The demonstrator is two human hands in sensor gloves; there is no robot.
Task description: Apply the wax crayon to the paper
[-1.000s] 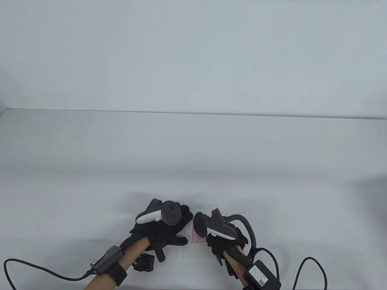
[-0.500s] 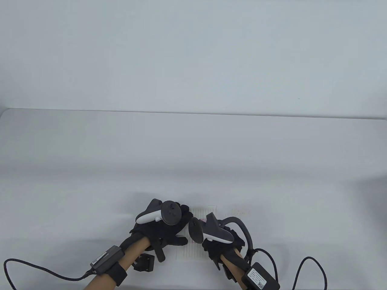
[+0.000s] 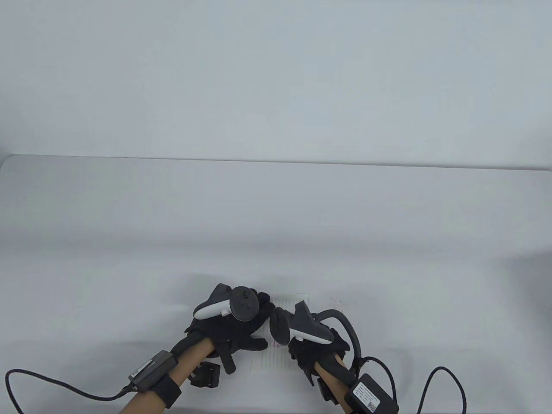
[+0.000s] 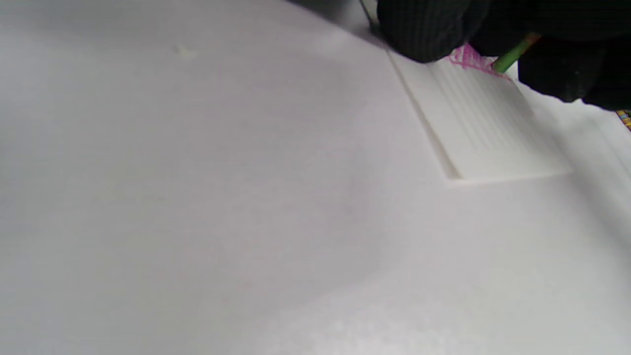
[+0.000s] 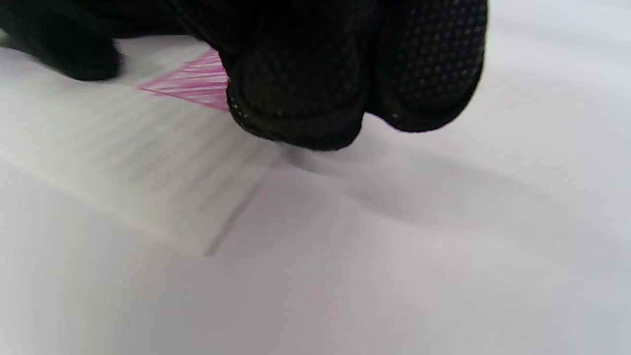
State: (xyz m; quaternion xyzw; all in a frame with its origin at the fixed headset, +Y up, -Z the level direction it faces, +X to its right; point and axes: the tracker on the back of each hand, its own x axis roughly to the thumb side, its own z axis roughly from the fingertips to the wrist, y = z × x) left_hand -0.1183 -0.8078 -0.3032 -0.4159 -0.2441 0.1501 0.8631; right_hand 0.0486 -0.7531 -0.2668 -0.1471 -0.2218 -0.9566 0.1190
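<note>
A small lined white paper [image 3: 272, 361] lies near the table's front edge, with a pink scribbled patch [image 3: 276, 344] on it. My left hand [image 3: 241, 330] rests flat on the paper's left side, fingers spread. My right hand [image 3: 317, 347] is curled over the paper's right part and grips a green crayon [image 4: 510, 56], whose tip touches the paper at the pink patch [image 4: 468, 58]. The paper also shows in the left wrist view [image 4: 488, 128]. In the right wrist view my gloved fingers [image 5: 345, 74] rest on the paper [image 5: 123, 148] beside the pink patch [image 5: 192, 81]; the crayon is hidden there.
A small black block [image 3: 207, 375] sits by my left wrist. Cables trail from both wrists [image 3: 43, 384] [image 3: 448, 381]. Faint reddish specks [image 3: 343, 302] mark the white table right of the paper. The table's far edge [image 3: 276, 161] meets a plain wall.
My right hand has moved left and a little toward me over the paper, now covering most of the pink patch. My left hand and the paper have not moved.
</note>
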